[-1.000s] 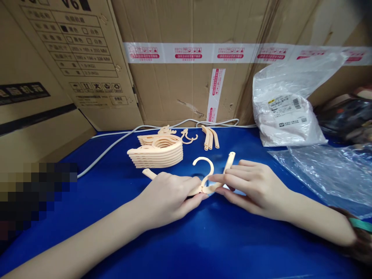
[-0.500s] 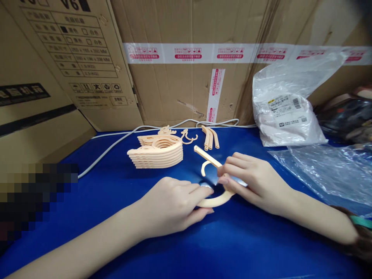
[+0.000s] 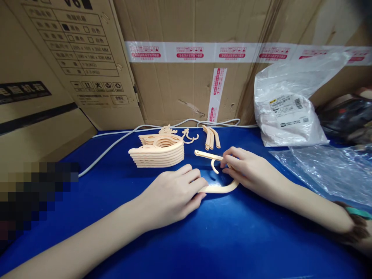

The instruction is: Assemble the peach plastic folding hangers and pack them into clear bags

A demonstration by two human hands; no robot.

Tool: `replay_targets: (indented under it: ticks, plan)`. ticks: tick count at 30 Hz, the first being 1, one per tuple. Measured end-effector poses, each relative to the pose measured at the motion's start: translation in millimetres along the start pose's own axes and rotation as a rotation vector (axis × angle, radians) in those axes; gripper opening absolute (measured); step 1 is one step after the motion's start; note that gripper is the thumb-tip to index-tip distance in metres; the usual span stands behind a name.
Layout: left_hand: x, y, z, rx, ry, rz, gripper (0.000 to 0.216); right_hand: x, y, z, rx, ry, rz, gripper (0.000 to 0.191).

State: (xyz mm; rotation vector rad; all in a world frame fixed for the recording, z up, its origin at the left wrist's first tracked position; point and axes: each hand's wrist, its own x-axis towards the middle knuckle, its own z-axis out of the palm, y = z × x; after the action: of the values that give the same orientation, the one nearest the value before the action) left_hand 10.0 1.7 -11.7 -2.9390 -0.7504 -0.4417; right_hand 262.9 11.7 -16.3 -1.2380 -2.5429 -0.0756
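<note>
Between my hands is a cream plastic clothes hanger (image 3: 222,189) with a curved arm, a straight bar and a small hook. My left hand (image 3: 178,192) pinches the near end of its curved arm between thumb and fingers. At the other side my right hand (image 3: 247,166) grips the hanger where bar, hook and curve come together; its fingers hide the joint. Farther back to the left lies a stack of cream hanger pieces (image 3: 158,157). Several loose curved arms (image 3: 211,137) sit behind the held hanger, and loose hooks (image 3: 188,135) lie next to the stack.
A white plastic bag (image 3: 290,116) with a label stands at the back right, and a clear plastic sheet (image 3: 328,170) lies before it. Cardboard boxes (image 3: 174,89) wall off the back and left. A white cable (image 3: 113,151) runs along the blue table's (image 3: 232,240) back.
The hanger has turned, and its straight bar now lies more level. Its curved arm and my left hand have shifted slightly away from me. My right hand keeps its grip.
</note>
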Motion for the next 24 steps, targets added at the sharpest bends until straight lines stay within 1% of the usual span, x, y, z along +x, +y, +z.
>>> replay_targets:
  ticks: [5,10,12,15,16,18,20,21,22,24]
  plan:
    - [1.4,-1.7,-0.8,-0.069,-0.045,-0.038,0.023,2.3,2.1,1.0,-0.032,-0.018,-0.024,0.011]
    - [2.3,1.4,-1.0,-0.142,-0.137,-0.093,0.026,4.7,3.4,-0.2,-0.019,-0.024,-0.034,0.018]
    - [2.2,2.9,-0.5,-0.173,-0.155,-0.112,0.026,5.0,5.6,0.1,-0.03,-0.036,-0.025,0.02]
    - [1.8,5.1,-5.7,-0.221,-0.146,-0.145,0.024,4.6,9.2,-0.2,-0.072,-0.071,-0.021,0.02]
    - [2.4,5.1,-10.7,-0.239,-0.128,-0.156,0.025,4.3,9.8,-1.0,-0.088,-0.073,-0.031,0.02]
    - [6.1,0.8,-26.7,-0.272,-0.051,-0.189,0.025,3.4,8.8,-4.0,-0.117,-0.044,-0.069,0.021]
    - [14.4,-13.2,-48.6,-0.274,0.072,-0.266,0.025,2.3,3.8,-8.3,-0.122,0.014,-0.119,0.025]
    - [20.1,-25.3,-60.0,-0.268,0.132,-0.347,0.025,1.6,-0.2,-10.5,-0.109,0.039,-0.143,0.026]
    - [26.6,-40.8,-70.3,-0.248,0.175,-0.428,0.027,0.9,-4.9,-12.2,-0.088,0.057,-0.165,0.027]
    - [40.2,-80.6,-84.5,-0.176,0.21,-0.58,0.03,-0.7,-15.2,-13.6,-0.041,0.072,-0.203,0.027]
